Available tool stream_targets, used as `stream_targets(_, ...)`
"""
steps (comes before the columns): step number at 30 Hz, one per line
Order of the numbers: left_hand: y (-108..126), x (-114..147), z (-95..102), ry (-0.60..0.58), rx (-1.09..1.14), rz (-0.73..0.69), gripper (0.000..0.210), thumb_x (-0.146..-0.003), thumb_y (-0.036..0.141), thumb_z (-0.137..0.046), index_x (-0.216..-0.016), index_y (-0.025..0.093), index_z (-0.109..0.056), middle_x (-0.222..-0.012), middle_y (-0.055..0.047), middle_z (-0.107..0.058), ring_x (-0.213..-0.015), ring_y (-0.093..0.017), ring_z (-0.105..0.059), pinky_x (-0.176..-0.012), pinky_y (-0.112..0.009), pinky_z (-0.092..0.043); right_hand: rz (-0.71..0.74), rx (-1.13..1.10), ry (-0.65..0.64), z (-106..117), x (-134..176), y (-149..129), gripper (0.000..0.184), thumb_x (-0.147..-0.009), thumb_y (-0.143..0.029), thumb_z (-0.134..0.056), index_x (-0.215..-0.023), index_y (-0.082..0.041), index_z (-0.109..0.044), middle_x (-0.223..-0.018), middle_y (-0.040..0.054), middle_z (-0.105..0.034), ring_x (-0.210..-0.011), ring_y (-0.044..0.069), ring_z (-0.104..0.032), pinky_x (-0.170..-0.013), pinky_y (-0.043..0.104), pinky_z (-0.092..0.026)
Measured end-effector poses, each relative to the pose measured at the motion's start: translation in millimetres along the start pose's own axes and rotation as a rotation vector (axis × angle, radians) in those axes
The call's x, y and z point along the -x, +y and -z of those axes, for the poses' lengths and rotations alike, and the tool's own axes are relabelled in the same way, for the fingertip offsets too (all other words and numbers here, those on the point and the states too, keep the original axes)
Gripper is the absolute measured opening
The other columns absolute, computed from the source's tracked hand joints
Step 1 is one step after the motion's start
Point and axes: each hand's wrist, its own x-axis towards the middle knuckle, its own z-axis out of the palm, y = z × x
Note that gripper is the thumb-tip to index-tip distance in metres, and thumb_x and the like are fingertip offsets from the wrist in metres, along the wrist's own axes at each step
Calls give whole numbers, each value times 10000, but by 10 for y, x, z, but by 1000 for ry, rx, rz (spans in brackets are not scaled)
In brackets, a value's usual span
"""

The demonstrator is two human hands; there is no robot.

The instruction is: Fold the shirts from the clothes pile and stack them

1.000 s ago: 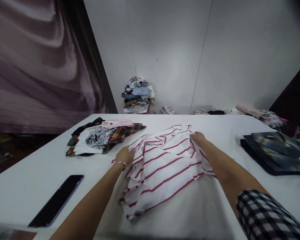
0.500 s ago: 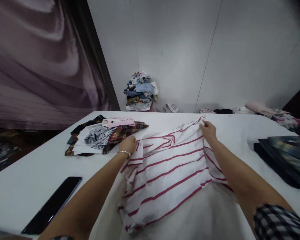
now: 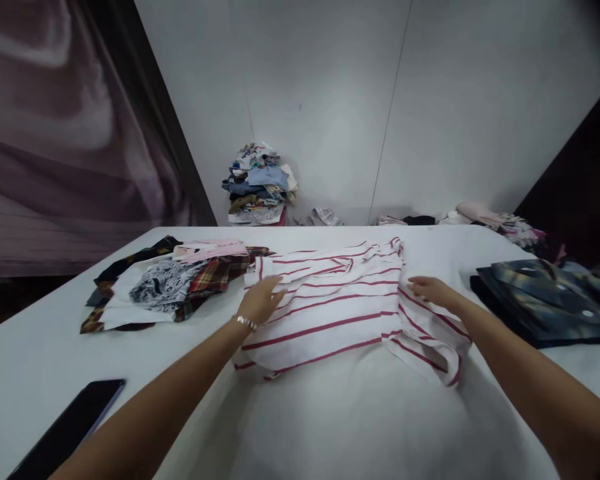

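Note:
A white shirt with dark red stripes [image 3: 330, 303] lies across the middle of the white table, its collar side toward the far edge. One sleeve spreads toward me on the right. My left hand [image 3: 261, 299], with a bracelet at the wrist, rests at the shirt's left side, fingers apart and holding nothing. Over the right sleeve is my right hand [image 3: 434, 293], its fingers loosely bent and apart, close to the cloth; whether it touches cannot be made out.
Assorted garments [image 3: 165, 283] are heaped on the table's left, and a dark phone [image 3: 70, 427] lies in front of them. Folded dark plaid clothing [image 3: 550, 300] sits at right. Beyond the table, a tall clothes pile [image 3: 263, 183] stands against the wall, with more fabric [image 3: 500, 220] to the right.
Both hands have let go of the shirt's upper corners. The shirt has come down flatter on the table, and its right sleeve has spread out. My view has turned slightly right.

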Motion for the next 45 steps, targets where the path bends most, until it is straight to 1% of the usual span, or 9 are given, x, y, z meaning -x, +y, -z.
stream_targets(4, 91, 850, -170, -137, 41, -210, 477, -837, 493, -534, -1250, 257, -574, -1317, -80, -572, -1219, -249, -509, -1043, -387, -388, -9, -15, -35, 217, 552, 403, 530, -688, -483, -700, -1145, -217, -676, -1165, 105, -668, -1009, 259, -633, -829, 317, -511)
stream_targets(7, 128, 1165, -261, -143, 29, -275, 535, -762, 460, -634, -1262, 283, -562, -1344, -90, -547, -1221, -278, -506, -1012, -427, -415, -80, -89, -169, 266, 842, 537, 612, -688, -496, -694, -1237, -237, -615, -1046, 87, -710, -873, 235, -666, -696, 294, -531)
stream_targets(11, 170, 1159, -318, -97, -18, -279, 309, -816, 305, -556, -1108, 249, -642, -1222, -96, -623, -1136, -258, -557, -973, -435, -432, -68, -308, -205, 311, 1029, 527, 566, -637, -421, -725, -1150, -196, -648, -876, 71, -723, -665, 195, -648, -541, 269, -494)
stream_targets(18, 362, 1035, -103, -4, -115, -221, 267, -918, 248, -379, -879, 171, -631, -938, -105, -668, -907, -228, -600, -813, -369, -450, 149, -1061, 352, 848, 1256, 350, 399, -566, -188, -733, -955, -237, -664, -720, -15, -693, -571, 114, -608, -529, 200, -495)
stream_targets(22, 368, 1117, -38, -9, -180, -213, 239, -905, 234, -400, -922, 159, -626, -996, -121, -667, -948, -251, -595, -827, -378, -436, -1, -971, 295, 943, 1437, 413, 407, -580, -123, -736, -972, -217, -675, -733, 2, -696, -565, 121, -609, -498, 205, -490)
stream_targets(31, 189, 1360, 18, -115, -270, -112, 252, -891, 234, -398, -876, 171, -641, -960, -107, -683, -931, -252, -622, -826, -380, -445, -8, -891, 147, 930, 1773, 484, 461, -582, -228, -819, -1023, -243, -683, -756, -17, -665, -600, 110, -593, -545, 219, -476)
stream_targets(37, 841, 1377, -91, -18, 115, -148, 464, -810, 385, -587, -1235, 201, -566, -1308, -126, -572, -1218, -292, -512, -1031, -433, -373, 118, -912, 59, 449, 1761, -32, 467, -564, -228, -822, -1008, -210, -679, -697, -37, -601, -577, 84, -531, -544, 207, -442)
stream_targets(42, 1798, 1290, -356, -92, 690, -122, 835, -667, 418, -747, -1405, 246, -395, -1396, -106, -491, -1077, -257, -594, -949, -387, -450, 423, -761, -459, -286, 1922, -667, 571, -651, -225, -762, -1201, -264, -611, -948, -7, -662, -728, 107, -595, -684, 250, -484)
stream_targets(45, 2020, 1100, -479, -55, 1053, 133, 542, -740, 422, -680, -1220, 189, -586, -1151, -93, -662, -1040, -255, -604, -939, -382, -450, 589, -509, -568, -481, 1809, -721, 448, -685, -228, -737, -1128, -225, -672, -1018, 28, -686, -955, 173, -614, -876, 314, -463)
